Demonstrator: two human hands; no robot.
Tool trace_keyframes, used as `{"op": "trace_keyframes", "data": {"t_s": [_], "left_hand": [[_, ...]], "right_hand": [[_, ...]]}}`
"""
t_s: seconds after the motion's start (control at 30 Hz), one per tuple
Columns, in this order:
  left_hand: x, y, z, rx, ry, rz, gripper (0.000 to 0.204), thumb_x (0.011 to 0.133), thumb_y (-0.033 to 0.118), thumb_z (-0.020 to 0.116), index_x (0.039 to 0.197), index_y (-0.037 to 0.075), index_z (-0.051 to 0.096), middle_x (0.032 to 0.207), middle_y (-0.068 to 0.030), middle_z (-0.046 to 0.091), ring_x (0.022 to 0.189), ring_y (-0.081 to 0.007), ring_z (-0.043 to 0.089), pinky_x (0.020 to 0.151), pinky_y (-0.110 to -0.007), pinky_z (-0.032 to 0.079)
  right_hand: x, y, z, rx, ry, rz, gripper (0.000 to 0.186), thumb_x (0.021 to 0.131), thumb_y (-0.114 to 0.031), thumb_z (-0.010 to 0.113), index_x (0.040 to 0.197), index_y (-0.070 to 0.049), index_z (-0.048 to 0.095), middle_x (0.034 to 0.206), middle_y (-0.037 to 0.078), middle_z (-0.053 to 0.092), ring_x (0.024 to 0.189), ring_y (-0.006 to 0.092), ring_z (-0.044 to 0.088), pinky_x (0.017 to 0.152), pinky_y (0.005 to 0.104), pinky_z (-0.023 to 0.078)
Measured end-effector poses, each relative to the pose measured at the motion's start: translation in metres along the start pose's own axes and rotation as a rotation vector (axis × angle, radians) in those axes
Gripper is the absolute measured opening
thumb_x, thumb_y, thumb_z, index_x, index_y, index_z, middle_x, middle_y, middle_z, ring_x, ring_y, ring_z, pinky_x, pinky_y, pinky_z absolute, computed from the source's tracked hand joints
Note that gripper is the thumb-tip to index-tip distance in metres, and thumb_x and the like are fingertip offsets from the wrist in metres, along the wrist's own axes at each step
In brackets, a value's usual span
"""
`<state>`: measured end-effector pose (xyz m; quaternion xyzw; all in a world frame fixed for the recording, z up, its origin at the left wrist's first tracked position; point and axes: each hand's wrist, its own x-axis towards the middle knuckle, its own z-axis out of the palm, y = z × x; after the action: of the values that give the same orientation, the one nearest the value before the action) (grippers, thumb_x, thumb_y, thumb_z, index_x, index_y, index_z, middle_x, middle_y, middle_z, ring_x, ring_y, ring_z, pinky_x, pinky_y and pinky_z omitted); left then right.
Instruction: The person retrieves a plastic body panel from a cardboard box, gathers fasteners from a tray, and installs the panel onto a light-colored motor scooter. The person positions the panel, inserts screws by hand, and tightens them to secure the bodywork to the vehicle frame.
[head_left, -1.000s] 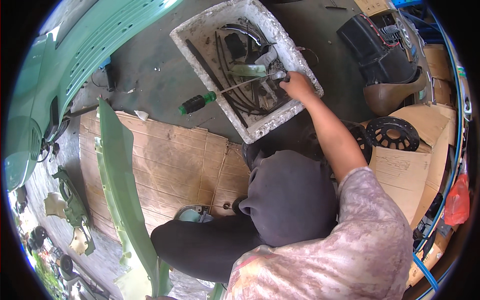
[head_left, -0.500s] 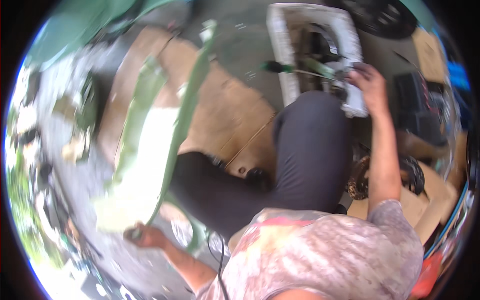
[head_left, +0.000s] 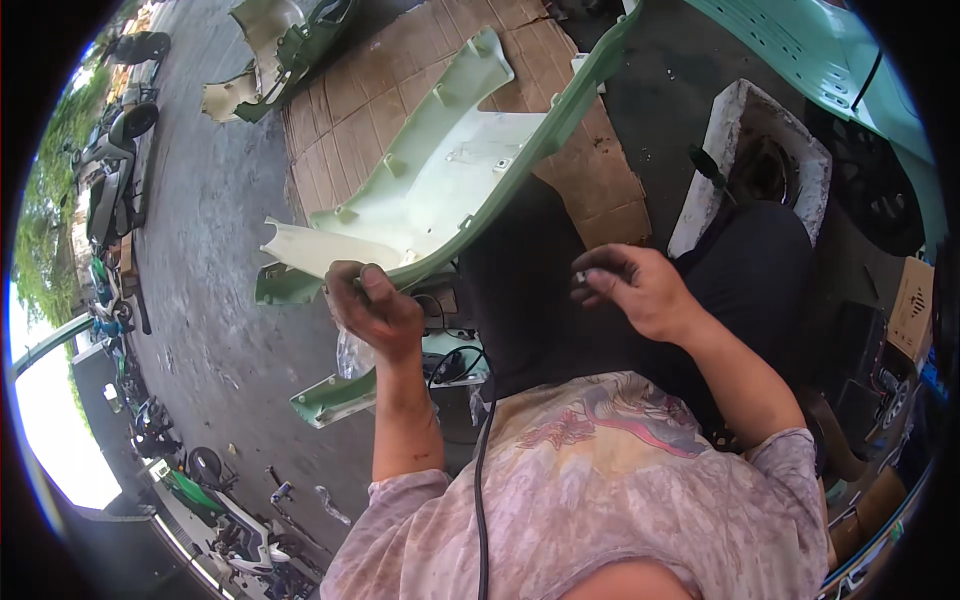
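A long, pale green curved body panel lies tilted across my left thigh, its whitish inner side up, with small tabs and bosses along its edges. The fingers of my left hand are closed round its near end. My right hand is over my lap, to the right of the panel and apart from it. Its thumb and fingers pinch a small pale clip-like piece, too small to make out exactly.
Flattened cardboard covers the floor ahead. At the right stands a worn white foam box with a dark-handled screwdriver at it. More green panels lie far left, and a green vehicle body is far right. A black cable crosses my shirt.
My right hand has come from the foam box to over my lap, now pinching a small piece. My view has turned, and the panel now lies nearer my lap, still in my left hand.
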<state>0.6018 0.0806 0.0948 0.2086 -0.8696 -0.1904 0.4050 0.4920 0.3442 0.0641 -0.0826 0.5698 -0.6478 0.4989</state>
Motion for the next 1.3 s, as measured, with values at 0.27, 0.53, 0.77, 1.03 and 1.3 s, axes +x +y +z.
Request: {"op": "trace_keyframes", "data": {"t_s": [0.27,0.53,0.77,1.03,1.3], "left_hand": [[-0.023,0.009,0.013,-0.287,0.031,-0.009,0.044,0.1,0.034,0.032,0.071,0.002,0.043,0.064,-0.0118,0.043,0.055,-0.0242,0.045,0.053,-0.034,0.036],[-0.046,0.007,0.022,-0.353,-0.007,0.095,0.04,0.098,0.029,0.038,0.07,0.001,0.047,0.06,-0.0119,0.045,0.051,-0.0265,0.045,0.048,-0.036,0.034],[-0.047,0.016,0.028,-0.371,-0.069,0.169,0.036,0.096,0.026,0.042,0.07,0.002,0.048,0.059,-0.0109,0.045,0.051,-0.0261,0.045,0.048,-0.036,0.035],[-0.041,0.015,0.029,-0.314,-0.201,0.157,0.026,0.083,0.026,0.063,0.081,0.003,0.051,0.067,-0.0115,0.05,0.057,-0.0284,0.05,0.051,-0.037,0.039],[-0.035,0.022,0.022,-0.298,-0.321,0.237,0.024,0.077,0.023,0.071,0.089,0.005,0.06,0.072,-0.0098,0.05,0.061,-0.0244,0.05,0.052,-0.035,0.04]], "right_hand": [[-0.013,0.033,0.018,-0.716,-0.179,0.068,0.026,0.088,-0.01,0.059,0.11,0.003,0.06,0.099,0.019,0.065,0.094,0.0299,0.065,0.085,0.0366,0.05],[-0.008,0.021,0.018,-1.064,-0.294,-0.02,0.022,0.081,-0.008,0.06,0.098,0.005,0.063,0.099,0.022,0.064,0.099,0.0373,0.06,0.087,0.0429,0.048],[0.0,0.0,0.008,-0.853,-0.179,-0.077,0.022,0.083,-0.003,0.058,0.104,0.004,0.061,0.1,0.019,0.065,0.094,0.0296,0.064,0.086,0.0367,0.05],[0.012,-0.006,0.028,-0.242,-0.04,-0.045,0.016,0.088,-0.001,0.061,0.103,0.003,0.06,0.095,0.009,0.066,0.089,0.0136,0.064,0.08,0.0273,0.051],[0.018,-0.016,0.062,-0.013,-0.003,-0.369,0.012,0.085,-0.002,0.066,0.096,0.002,0.061,0.092,0.006,0.066,0.085,0.0087,0.062,0.078,0.0236,0.051]]}}
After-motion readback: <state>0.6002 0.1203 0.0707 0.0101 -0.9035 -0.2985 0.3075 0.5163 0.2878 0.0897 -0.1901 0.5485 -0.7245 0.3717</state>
